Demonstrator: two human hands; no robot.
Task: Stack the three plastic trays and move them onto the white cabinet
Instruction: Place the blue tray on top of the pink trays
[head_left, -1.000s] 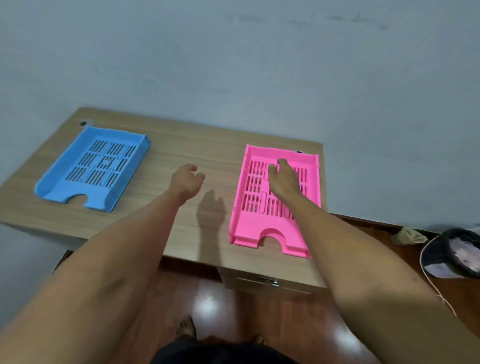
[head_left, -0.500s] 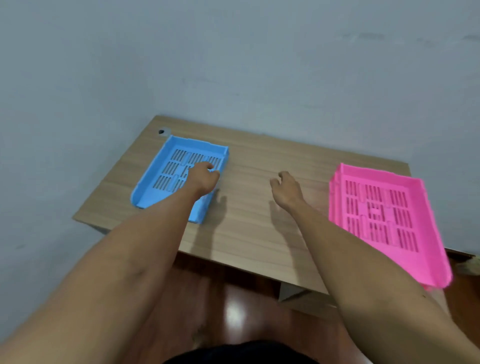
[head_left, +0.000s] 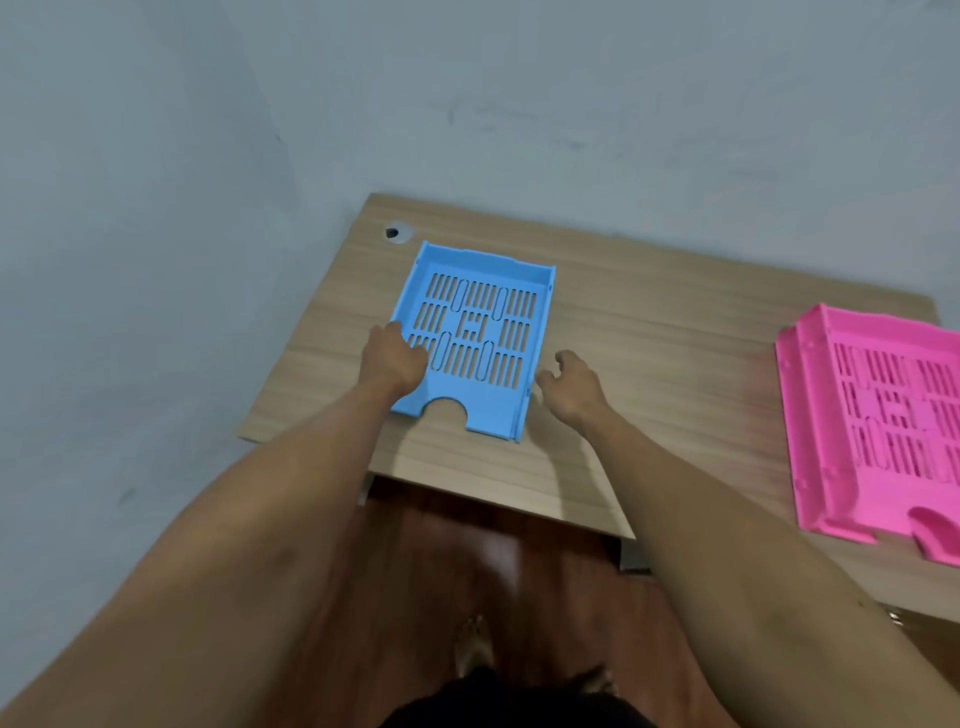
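Wooden desk (head_left: 649, 364) sat against grey walls. We had our left hand (head_left: 392, 358) curled over the blue tray (head_left: 478, 332) at its nine o'clock edge, our right hand (head_left: 571, 387) open just beside its four o'clock; pink tray (head_left: 883, 426) lay well apart at three o'clock.

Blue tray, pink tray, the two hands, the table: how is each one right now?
blue tray: flat on the table, empty, notch toward the person.
pink tray: flat on the table, empty, apart from the blue one, partly out of frame.
left hand: on the blue tray's left wall.
right hand: open, beside the blue tray's right wall.
table: bears both trays.
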